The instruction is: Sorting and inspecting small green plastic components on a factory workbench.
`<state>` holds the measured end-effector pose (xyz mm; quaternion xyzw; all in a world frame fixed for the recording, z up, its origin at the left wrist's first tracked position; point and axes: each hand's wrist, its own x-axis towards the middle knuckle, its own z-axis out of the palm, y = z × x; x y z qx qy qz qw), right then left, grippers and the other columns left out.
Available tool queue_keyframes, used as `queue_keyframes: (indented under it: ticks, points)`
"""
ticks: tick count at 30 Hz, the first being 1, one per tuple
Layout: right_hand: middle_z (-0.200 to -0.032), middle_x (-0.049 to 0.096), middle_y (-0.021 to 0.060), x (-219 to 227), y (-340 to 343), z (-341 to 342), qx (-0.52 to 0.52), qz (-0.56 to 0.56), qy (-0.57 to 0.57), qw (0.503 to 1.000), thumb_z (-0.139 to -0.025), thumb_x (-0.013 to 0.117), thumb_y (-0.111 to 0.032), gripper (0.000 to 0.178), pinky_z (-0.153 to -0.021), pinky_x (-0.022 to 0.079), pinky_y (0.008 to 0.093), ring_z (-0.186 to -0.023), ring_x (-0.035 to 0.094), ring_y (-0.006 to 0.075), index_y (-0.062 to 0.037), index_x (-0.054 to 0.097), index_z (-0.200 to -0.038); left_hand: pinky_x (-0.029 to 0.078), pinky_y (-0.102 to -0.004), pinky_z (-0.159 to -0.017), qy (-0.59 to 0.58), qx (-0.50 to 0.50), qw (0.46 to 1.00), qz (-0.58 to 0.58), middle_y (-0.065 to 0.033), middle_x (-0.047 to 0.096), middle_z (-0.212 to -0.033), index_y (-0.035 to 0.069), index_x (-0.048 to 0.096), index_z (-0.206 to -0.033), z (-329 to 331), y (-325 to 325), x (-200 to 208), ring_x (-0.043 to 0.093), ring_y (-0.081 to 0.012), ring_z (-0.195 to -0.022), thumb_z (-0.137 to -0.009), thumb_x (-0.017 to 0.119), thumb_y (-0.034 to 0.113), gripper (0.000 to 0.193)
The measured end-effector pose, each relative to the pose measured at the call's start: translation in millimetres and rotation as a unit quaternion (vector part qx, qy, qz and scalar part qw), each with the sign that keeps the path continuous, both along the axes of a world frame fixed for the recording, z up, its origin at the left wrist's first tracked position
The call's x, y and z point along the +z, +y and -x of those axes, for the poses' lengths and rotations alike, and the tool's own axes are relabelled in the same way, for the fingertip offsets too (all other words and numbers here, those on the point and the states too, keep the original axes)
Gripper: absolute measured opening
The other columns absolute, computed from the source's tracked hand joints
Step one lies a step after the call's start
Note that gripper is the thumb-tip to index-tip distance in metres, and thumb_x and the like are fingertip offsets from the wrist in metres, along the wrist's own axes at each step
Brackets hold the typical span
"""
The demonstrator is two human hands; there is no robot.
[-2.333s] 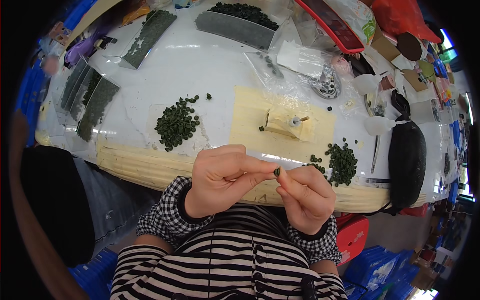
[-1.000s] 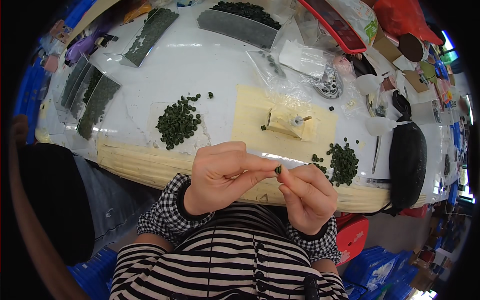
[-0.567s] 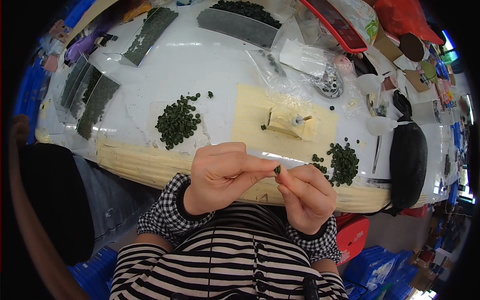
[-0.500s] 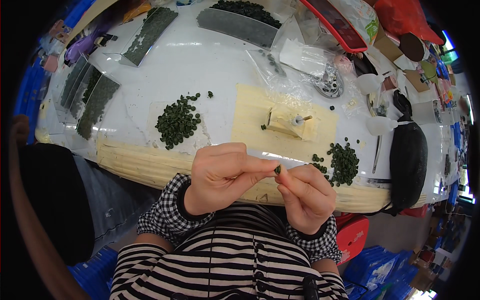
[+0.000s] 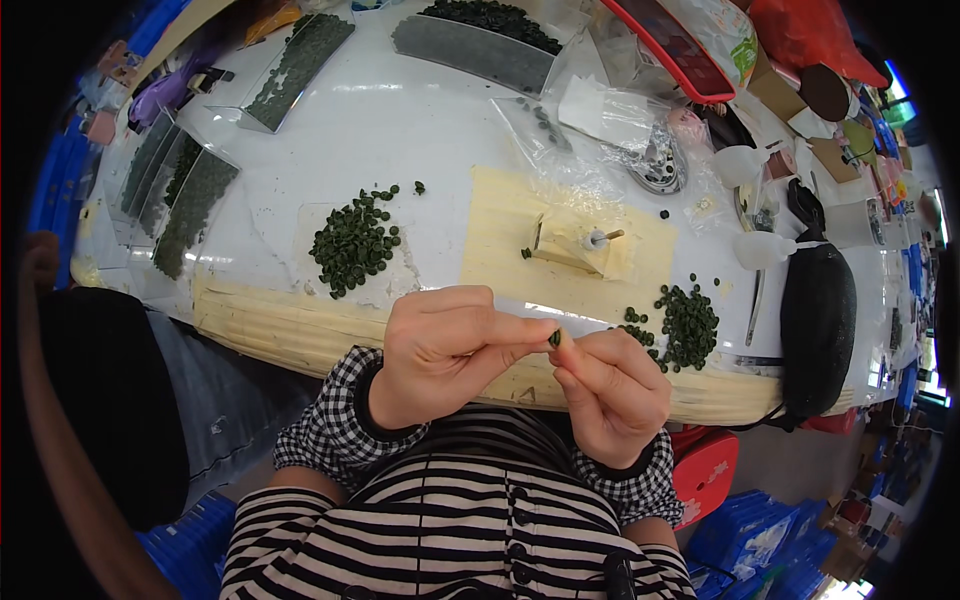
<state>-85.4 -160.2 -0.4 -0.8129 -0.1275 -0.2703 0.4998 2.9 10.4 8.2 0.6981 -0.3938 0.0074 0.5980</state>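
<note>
Between my two hands, just above the table's near edge, is one small dark green disc-like piece [image 5: 555, 340]. My left hand [image 5: 445, 350] pinches it with thumb and forefinger from the left. From the right, the fingertips of my right hand [image 5: 615, 385] close on the same piece, the other fingers curled. Its far faces are hidden by the fingertips. Beyond my left hand lies a heap of similar green pieces [image 5: 352, 243]. A second heap of green pieces [image 5: 690, 328] lies just past my right hand.
A cream block [image 5: 570, 250] with a white-collared pin stands on a yellow sheet [image 5: 495, 215]. Clear trays of green pieces [image 5: 300, 75] stand at the far left and back. At right are a black pouch [image 5: 818, 325], tweezers [image 5: 755, 308], white squeeze bottles [image 5: 765, 250] and a red-cased phone [image 5: 680, 50].
</note>
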Motion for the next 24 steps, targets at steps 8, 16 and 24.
queue_keyframes:
  ticks: [8, 16, 24]
  points:
    - [-0.081, 0.064, 0.0080, -0.8, -0.1, 1.0, 0.000, 0.001, 0.003, 1.000, -0.073, 0.074, 0.006, 0.034, -0.058, 0.047, 0.0267, -0.067, 0.060, 0.0182, 0.0000, 0.070, -0.107, 0.031, -0.0246, -0.042, -0.004, 0.000, 1.000, -0.003, -0.0023, 0.049, -0.056, 0.006, 0.074, -0.098, 0.2, 0.1, 0.7, 0.043, -0.0105, -0.047, -0.074, 0.075, -0.004, 0.027]
    - [-0.083, 0.064, 0.0084, 0.1, 2.0, -0.1, -0.006, -0.007, -0.004, 1.000, -0.073, 0.074, 0.006, 0.035, -0.059, 0.048, 0.0271, -0.068, 0.060, 0.0185, 0.0000, 0.070, -0.108, 0.027, -0.0224, -0.043, 0.022, 0.028, 0.999, 0.011, 0.0016, 0.050, -0.055, 0.005, 0.074, -0.094, 3.2, -2.1, -0.3, 0.039, -0.0054, -0.046, -0.073, 0.078, -0.001, 0.022]
    - [-0.085, 0.066, 0.0092, 1.4, 1.8, -4.8, -0.022, 0.029, -0.045, 0.998, -0.070, 0.074, 0.007, 0.039, -0.060, 0.049, 0.0277, -0.070, 0.061, 0.0195, 0.0003, 0.070, -0.109, 0.025, -0.0211, -0.046, 0.087, 0.007, 0.996, 0.017, 0.0047, 0.044, -0.054, 0.004, 0.074, -0.094, 2.2, -0.6, 2.1, 0.036, -0.0043, -0.048, -0.072, 0.079, -0.002, 0.023]
